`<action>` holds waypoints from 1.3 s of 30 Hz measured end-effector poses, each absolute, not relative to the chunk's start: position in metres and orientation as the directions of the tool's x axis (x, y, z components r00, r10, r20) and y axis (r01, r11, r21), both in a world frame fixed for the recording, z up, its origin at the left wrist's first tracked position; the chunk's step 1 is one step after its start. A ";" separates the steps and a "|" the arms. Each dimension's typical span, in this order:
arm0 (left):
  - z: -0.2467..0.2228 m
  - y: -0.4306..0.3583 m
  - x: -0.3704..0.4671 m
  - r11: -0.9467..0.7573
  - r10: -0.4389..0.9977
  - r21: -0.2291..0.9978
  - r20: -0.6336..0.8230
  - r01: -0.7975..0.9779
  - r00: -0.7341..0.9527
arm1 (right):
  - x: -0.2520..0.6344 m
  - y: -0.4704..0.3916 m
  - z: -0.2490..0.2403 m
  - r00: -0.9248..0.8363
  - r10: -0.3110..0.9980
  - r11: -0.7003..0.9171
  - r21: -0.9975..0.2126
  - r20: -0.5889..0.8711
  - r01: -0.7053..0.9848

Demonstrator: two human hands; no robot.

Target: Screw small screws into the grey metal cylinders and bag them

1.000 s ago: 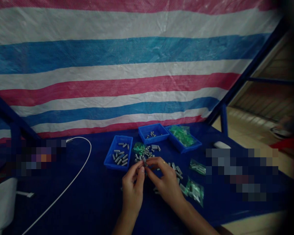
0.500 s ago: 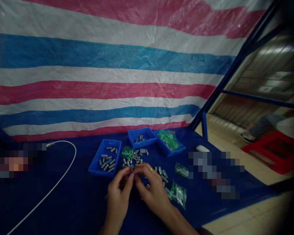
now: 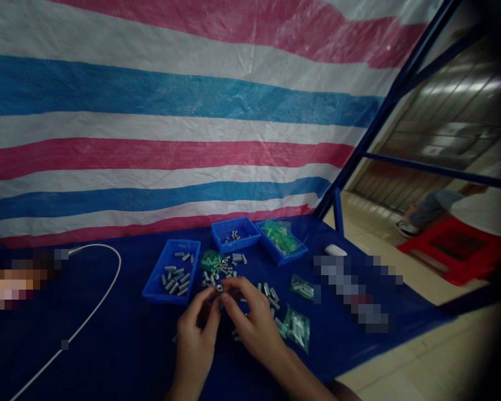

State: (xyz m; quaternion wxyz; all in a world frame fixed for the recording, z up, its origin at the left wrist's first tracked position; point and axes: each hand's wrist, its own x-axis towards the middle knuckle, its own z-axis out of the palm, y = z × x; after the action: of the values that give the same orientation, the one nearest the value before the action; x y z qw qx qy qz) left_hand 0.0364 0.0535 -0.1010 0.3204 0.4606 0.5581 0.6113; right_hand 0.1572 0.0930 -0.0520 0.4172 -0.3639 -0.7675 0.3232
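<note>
My left hand and my right hand meet at the fingertips over the blue table. Between them they pinch a small metal cylinder, its round end facing up. The fingers cover most of it, so I cannot tell whether it is one part or two joined. Just beyond lie several loose small metal fittings and a green plastic bag. Metal cylinders are scattered to the right of my right hand. Left of my hands, a blue tray holds several more cylinders.
A second blue tray at the back contains small metal pieces. Beside it, another blue tray is heaped with green bags. Filled bags lie at right. A white cable curves across the left. A person sits beyond the table's right edge.
The view has shifted slightly, so the table things appear further left. The round end of the metal cylinder now shows between my fingertips. Both hands keep their pinch.
</note>
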 end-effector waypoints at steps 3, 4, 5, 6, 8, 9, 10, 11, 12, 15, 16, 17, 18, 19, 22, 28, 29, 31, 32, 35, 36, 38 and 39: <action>-0.103 0.054 0.036 -0.207 0.895 0.963 0.257 0.171 -0.365 | 0.157 0.094 -0.052 -0.387 0.827 0.531 -0.794 0.408 0.297; -0.103 0.055 0.036 -0.219 0.890 0.958 0.274 0.187 -0.364 | 0.157 0.094 -0.052 -0.387 0.827 0.532 -0.792 0.409 0.300; -0.103 0.055 0.036 -0.228 0.886 0.953 0.289 0.200 -0.363 | 0.157 0.094 -0.052 -0.387 0.826 0.533 -0.791 0.410 0.301; -0.102 0.056 0.036 -0.235 0.883 0.949 0.299 0.210 -0.362 | 0.157 0.094 -0.052 -0.387 0.825 0.534 -0.790 0.411 0.300; -0.100 0.056 0.035 -0.242 0.879 0.944 0.311 0.223 -0.363 | 0.157 0.094 -0.053 -0.390 0.820 0.543 -0.786 0.420 0.296; -0.099 0.056 0.035 -0.247 0.876 0.942 0.317 0.226 -0.363 | 0.158 0.094 -0.053 -0.392 0.813 0.555 -0.778 0.431 0.295; -0.097 0.055 0.035 -0.253 0.874 0.941 0.322 0.227 -0.363 | 0.158 0.094 -0.053 -0.396 0.802 0.572 -0.766 0.447 0.294; -0.095 0.054 0.035 -0.255 0.874 0.940 0.324 0.224 -0.363 | 0.158 0.094 -0.053 -0.399 0.789 0.593 -0.750 0.467 0.294; -0.093 0.053 0.035 -0.255 0.873 0.942 0.322 0.219 -0.366 | 0.159 0.094 -0.053 -0.402 0.774 0.615 -0.732 0.488 0.295; -0.088 0.051 0.036 -0.223 0.871 0.959 0.276 0.174 -0.406 | 0.160 0.096 -0.053 -0.405 0.738 0.667 -0.679 0.540 0.309; -0.086 0.050 0.036 -0.211 0.870 0.966 0.256 0.151 -0.421 | 0.160 0.097 -0.053 -0.406 0.727 0.680 -0.663 0.554 0.314; -0.085 0.050 0.036 -0.203 0.870 0.970 0.240 0.130 -0.432 | 0.160 0.097 -0.053 -0.409 0.715 0.694 -0.647 0.567 0.316; -0.084 0.051 0.036 -0.200 0.871 0.973 0.230 0.113 -0.435 | 0.160 0.097 -0.054 -0.413 0.702 0.708 -0.631 0.581 0.317; -0.082 0.051 0.036 -0.200 0.873 0.974 0.225 0.103 -0.432 | 0.159 0.097 -0.055 -0.417 0.689 0.721 -0.617 0.593 0.315; -0.078 0.052 0.031 -0.218 0.872 0.965 0.258 0.144 -0.416 | 0.155 0.096 -0.060 -0.428 0.644 0.763 -0.571 0.634 0.302; -0.063 0.053 0.010 -0.278 0.764 0.891 0.432 0.359 -0.480 | 0.123 0.106 -0.071 -0.482 0.528 0.847 -0.475 0.699 0.239; -0.059 0.054 0.007 -0.263 0.753 0.898 0.419 0.351 -0.508 | 0.118 0.109 -0.071 -0.501 0.520 0.853 -0.456 0.692 0.255; -0.053 0.054 0.000 -0.241 0.744 0.918 0.383 0.315 -0.547 | 0.112 0.116 -0.069 -0.526 0.540 0.842 -0.403 0.657 0.359; -0.051 0.054 -0.003 -0.244 0.721 0.922 0.380 0.301 -0.579 | 0.112 0.118 -0.068 -0.528 0.570 0.818 -0.376 0.630 0.435; -0.052 0.050 -0.018 -0.216 0.592 0.898 0.433 0.384 -0.679 | 0.125 0.117 -0.061 -0.472 0.694 0.702 -0.366 0.544 0.611; -0.054 0.048 -0.023 -0.202 0.563 0.888 0.451 0.414 -0.692 | 0.131 0.115 -0.059 -0.469 0.720 0.679 -0.382 0.511 0.627; -0.061 0.044 -0.034 -0.133 0.594 0.874 0.448 0.467 -0.668 | 0.139 0.109 -0.056 -0.518 0.736 0.675 -0.403 0.436 0.619; -0.065 0.043 -0.039 -0.099 0.620 0.863 0.442 0.495 -0.648 | 0.141 0.107 -0.056 -0.553 0.732 0.681 -0.401 0.397 0.613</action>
State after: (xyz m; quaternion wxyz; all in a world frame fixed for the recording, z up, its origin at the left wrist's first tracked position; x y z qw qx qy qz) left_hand -0.0386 0.0425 -0.0651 0.0510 0.4163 0.6693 0.6133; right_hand 0.1414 0.1075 -0.0558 0.2748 -0.3843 -0.8746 0.1085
